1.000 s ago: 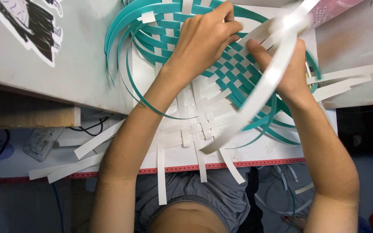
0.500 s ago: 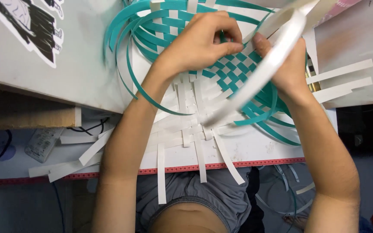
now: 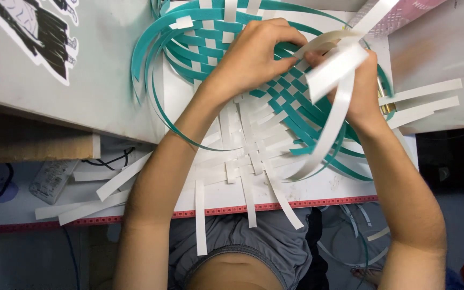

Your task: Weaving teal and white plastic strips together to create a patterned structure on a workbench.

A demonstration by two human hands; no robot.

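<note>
Now I'm mid-weave: my left hand (image 3: 253,59) presses the teal-and-white mat (image 3: 275,115), fingers curled, while my right hand (image 3: 358,88) grips a white strip (image 3: 334,70); threading it next needs care.

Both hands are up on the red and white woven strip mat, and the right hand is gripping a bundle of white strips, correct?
Not quite: the woven mat is teal and white, not red, as the head view shows. The rest holds: the left hand rests on the weave and the right hand grips a bundle of white strips.
</note>
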